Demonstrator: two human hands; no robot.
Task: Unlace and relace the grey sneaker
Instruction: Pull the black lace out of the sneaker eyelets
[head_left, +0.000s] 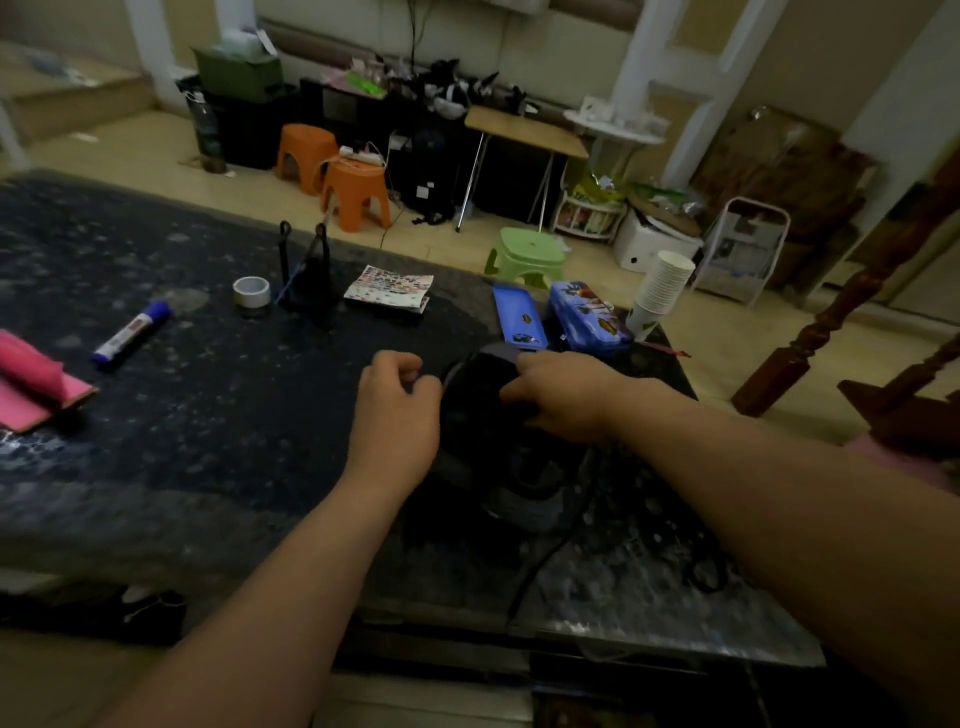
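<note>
No word, brand or number can be read anywhere; the view is dim and soft. Print shows in a few places, all of it illegible. The blue-capped marker (131, 335) lying on the desk (208, 415) has a white barrel label with dark and reddish marks too blurred to make out. The folded sheet (389, 288) beyond it is covered in small multicoloured printing, no letter distinct. The blue tin case (589, 317) bears a picture with pale lettering that cannot be deciphered. The lowest of the stacked paper cups (660, 296) carries a green mark, unreadable.
</note>
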